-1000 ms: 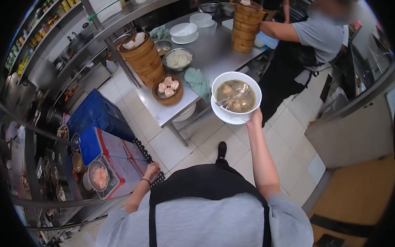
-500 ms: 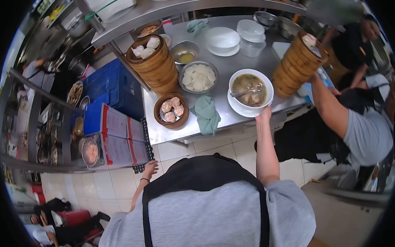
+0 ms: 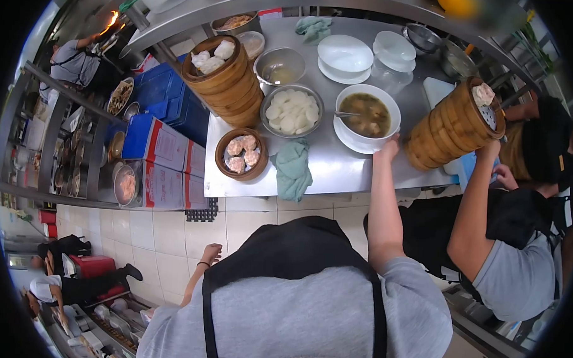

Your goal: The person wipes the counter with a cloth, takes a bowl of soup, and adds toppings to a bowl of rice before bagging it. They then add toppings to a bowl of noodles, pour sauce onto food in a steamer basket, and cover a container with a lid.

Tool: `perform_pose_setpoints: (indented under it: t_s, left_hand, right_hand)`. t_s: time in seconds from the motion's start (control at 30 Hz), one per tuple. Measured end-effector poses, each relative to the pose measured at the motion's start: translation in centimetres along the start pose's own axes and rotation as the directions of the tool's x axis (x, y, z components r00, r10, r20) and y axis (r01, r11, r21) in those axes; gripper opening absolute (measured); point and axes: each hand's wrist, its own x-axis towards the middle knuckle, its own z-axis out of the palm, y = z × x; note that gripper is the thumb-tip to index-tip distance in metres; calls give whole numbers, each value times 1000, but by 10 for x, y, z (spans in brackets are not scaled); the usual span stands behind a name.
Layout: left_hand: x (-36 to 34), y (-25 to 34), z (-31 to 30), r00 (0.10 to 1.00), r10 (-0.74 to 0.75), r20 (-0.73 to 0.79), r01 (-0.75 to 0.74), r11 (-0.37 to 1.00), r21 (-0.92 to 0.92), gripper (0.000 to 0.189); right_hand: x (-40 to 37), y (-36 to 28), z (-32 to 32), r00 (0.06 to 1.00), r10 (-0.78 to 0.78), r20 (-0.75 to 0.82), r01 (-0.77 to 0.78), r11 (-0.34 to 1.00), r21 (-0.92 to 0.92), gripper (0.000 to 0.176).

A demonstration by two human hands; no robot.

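Note:
My right hand [image 3: 388,146] grips the near right edge of a white soup bowl [image 3: 368,143] on a white saucer, at the table's front. Brown broth with pieces and a spoon fill the bowl; most of my fingers are hidden by it. My left hand [image 3: 212,253] hangs over the floor beside my body, its fingers slightly curled and nothing in it. Left of the soup are a metal bowl of white slices [image 3: 292,130], a green cloth [image 3: 292,170] and a small bamboo steamer [image 3: 220,158] with several dumplings.
Tall bamboo steamer stacks stand left [image 3: 223,88] and right [image 3: 436,130]. White bowls [image 3: 345,53] sit at the back of the metal table [image 3: 235,188]. A co-worker [image 3: 517,269] at the right reaches to the right stack. Blue boxes [image 3: 153,105] stand left; a shelf [image 3: 305,1] crosses above.
The view has shifted and turned. The co-worker's arm at the right has moved with the right steamer stack, which tilts more. Flames now show at the far left. My right hand stays at the soup bowl.

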Motion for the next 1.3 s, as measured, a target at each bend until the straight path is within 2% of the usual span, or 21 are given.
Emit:
perform_pose_setpoints:
  t_s: [0.07, 0.17, 0.27, 0.37, 0.43, 0.47, 0.53, 0.57, 0.63, 0.67, 0.73, 0.8, 0.87, 0.93, 0.97, 1.0, 1.07, 1.13, 1.2, 1.27, 1.3]
  left_hand:
    - [1, 12, -4, 999, -25, -29, 26, 999, 27, 23]
    - [8, 31, 0, 1000, 26, -8, -27, 997, -77, 23]
    - [5, 67, 14, 991, 134, -11, -134, 990, -32, 24]
    - [0, 94, 32, 978, 207, 21, -207, 978, -31, 25]
    - [-2, 97, 43, 962, 270, 45, -270, 963, -15, 26]
    - [-4, 96, 46, 944, 323, 71, -324, 946, 1, 26]
    - [-7, 83, 50, 929, 360, 89, -356, 933, -53, 26]
    - [-10, 73, 50, 929, 362, 82, -359, 932, -52, 26]
    - [-10, 40, 47, 934, 352, 57, -349, 936, -52, 25]
    - [-8, 18, 44, 935, 351, 55, -348, 936, -59, 25]
    - [4, -40, 35, 941, 337, 24, -337, 942, -8, 26]
    - [-6, -92, 18, 957, 291, -15, -290, 956, 55, 27]
    - [-16, -129, 12, 969, 237, -63, -230, 967, 109, 29]
    - [-34, -171, 6, 983, 110, -146, -109, 994, 20, 28]
    - [-44, -194, 0, 979, 32, -200, -42, 998, -45, 28]
    - [-55, -214, -4, 970, -9, -244, -17, 995, -103, 28]
    - [-70, -244, -9, 968, -28, -248, 1, 994, -106, 29]
    - [-76, -283, -5, 945, 39, -324, -57, 997, -46, 31]
    - [-91, -313, 3, 913, 71, -401, -81, 997, -8, 31]
    - [-102, -350, 17, 913, -37, -406, 12, 998, -65, 29]
    - [-113, -362, 25, 903, -118, -413, 71, 989, -128, 28]
  right_hand:
    - [8, 0, 5, 995, -65, -77, 60, 996, -62, 36]
    - [29, 12, 5, 985, -150, -87, 154, 987, 39, 39]
    - [22, 6, 15, 966, -256, -18, 256, 967, -9, 41]
    - [6, 1, 20, 942, -324, -89, 307, 938, -161, 40]
    - [2, 7, 12, 853, -521, -15, 459, 764, -453, 39]
    - [0, 8, 4, 850, -526, -17, 464, 764, -448, 39]
    - [-21, 1, -11, 723, -686, 85, 575, 528, -624, 34]
    - [-35, 1, -19, 719, -689, 86, 579, 527, -622, 34]
    - [-69, 4, -33, 741, -653, 156, 653, 646, -395, 26]
    - [-89, 9, -38, 740, -653, 163, 656, 645, -393, 26]
    - [-141, 23, -42, 803, -512, 304, 596, 697, -399, 24]
    - [-192, 42, -43, 819, -347, 457, 562, 648, -514, 20]
    - [-262, 57, -35, 694, -264, 670, 658, 612, -439, 17]
    - [-311, 92, -42, 435, -160, 886, 753, 604, -261, 16]
    - [-339, 101, -50, 361, -21, 932, 738, 617, -272, 16]
    - [-376, 106, -53, 256, 122, 959, 724, 634, -273, 16]
    - [-429, 132, -71, 6, 196, 981, 779, 613, -127, 17]
    - [-472, 157, -87, -67, 467, 882, 780, 576, -246, 16]
    - [-515, 186, -96, -179, 397, 900, 717, 679, -157, 15]
    - [-555, 212, -101, -294, 309, 905, 643, 764, -52, 10]
    - [-570, 219, -102, -409, 331, 850, 595, 803, -27, 10]
